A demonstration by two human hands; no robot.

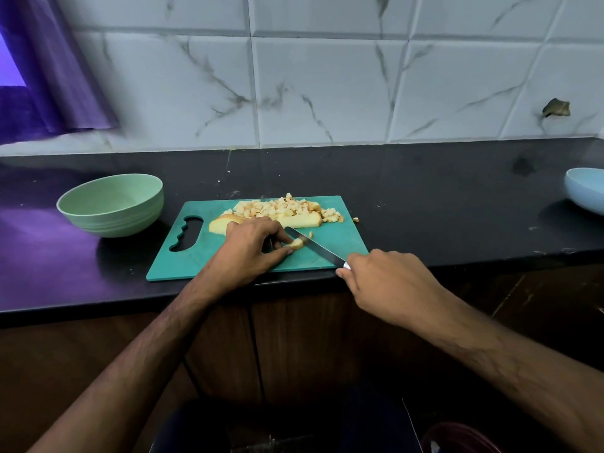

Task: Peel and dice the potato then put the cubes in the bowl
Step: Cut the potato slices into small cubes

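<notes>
A teal cutting board (340, 246) lies on the black counter. Along its far edge sits a heap of potato cubes (281, 207), with uncut peeled potato slabs (299, 220) just in front of it. My left hand (251, 246) pinches a small potato strip (295, 244) near the board's middle. My right hand (385, 279) grips the handle of a knife (313, 245) at the board's near right corner; the blade slants across and rests on the strip beside my left fingertips. A pale green bowl (111, 204), with nothing visible inside, stands left of the board.
A light blue bowl (585, 192) sits at the counter's far right edge of view. One stray cube (355, 219) lies on the counter just off the board's right side. A tiled wall backs the counter; a purple curtain (55, 67) hangs at the left.
</notes>
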